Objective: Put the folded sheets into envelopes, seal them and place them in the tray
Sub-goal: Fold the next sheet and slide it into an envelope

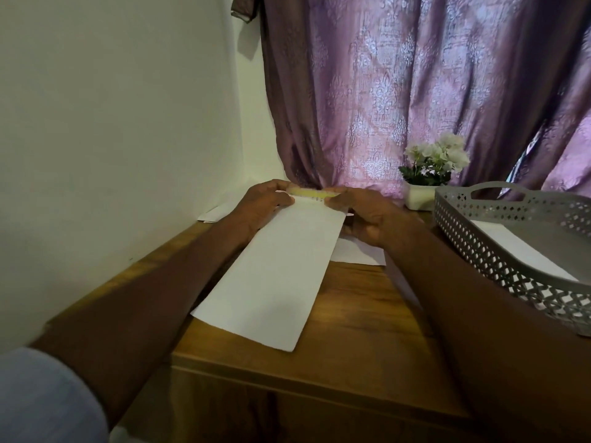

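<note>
Head view: two hands, left hand (267, 199) and right hand (361, 215), pinch one white envelope (275, 276) mid-frame above the desk (351, 330). One grey tray (479, 251), right, holds one envelope.

Showing two hands (268, 199) (367, 215), one long white envelope (275, 276), one grey lattice tray (473, 238), one potted white flower (431, 167), one wooden desk (351, 314).

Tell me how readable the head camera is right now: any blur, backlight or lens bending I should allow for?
Head view: the curtain glows with backlight, leaving both forearms dark; the envelope stays bright and readable; the left hand and right hand at its yellow-stripped flap are slightly soft; the near left sleeve is blurred; wide-angle bending curves the tray and table edge.
</note>
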